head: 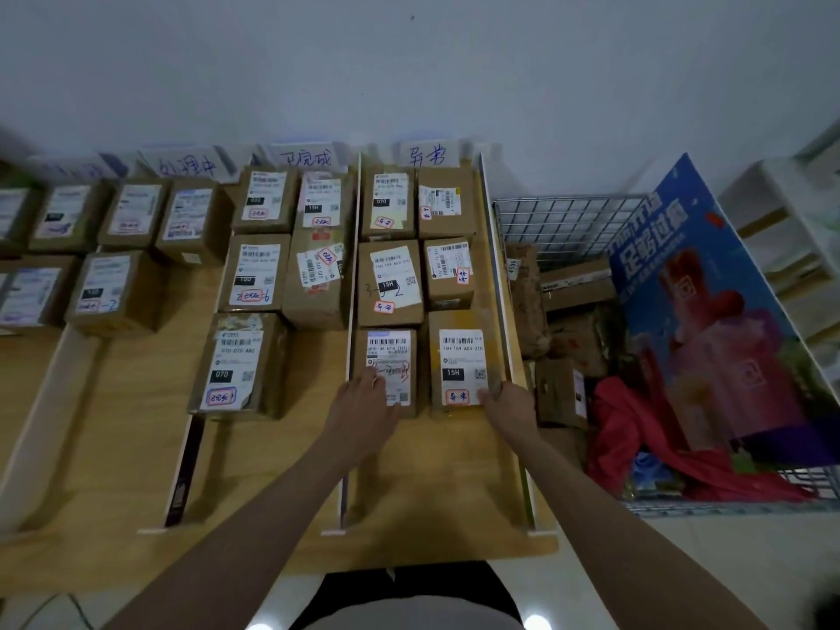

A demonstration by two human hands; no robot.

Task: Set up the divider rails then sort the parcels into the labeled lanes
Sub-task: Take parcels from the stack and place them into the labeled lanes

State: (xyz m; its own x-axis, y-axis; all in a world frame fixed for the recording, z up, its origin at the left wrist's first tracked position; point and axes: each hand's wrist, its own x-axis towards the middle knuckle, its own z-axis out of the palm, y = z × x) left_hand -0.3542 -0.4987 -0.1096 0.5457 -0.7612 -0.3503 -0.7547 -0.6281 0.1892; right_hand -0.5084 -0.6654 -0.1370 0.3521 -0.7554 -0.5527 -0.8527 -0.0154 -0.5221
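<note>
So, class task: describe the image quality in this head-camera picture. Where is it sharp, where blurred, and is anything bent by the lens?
Head view: sharpest on the parcel labels near the left hand and right hand; the far-left parcels and lane signs smear into blur; the wide lens splays the divider rails outward; lighting is dim and even, with two bright glare spots at the bottom edge.

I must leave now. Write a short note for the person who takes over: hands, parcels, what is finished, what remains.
Left hand rests on the near-left parcel in the rightmost lane; its grip looks open.
Right hand holds the near edge of the near-right parcel there.
Done: divider rails are up; lanes hold sorted boxes, six in the rightmost.
Left: square these two, then sort the parcels in the wire basket.
</note>
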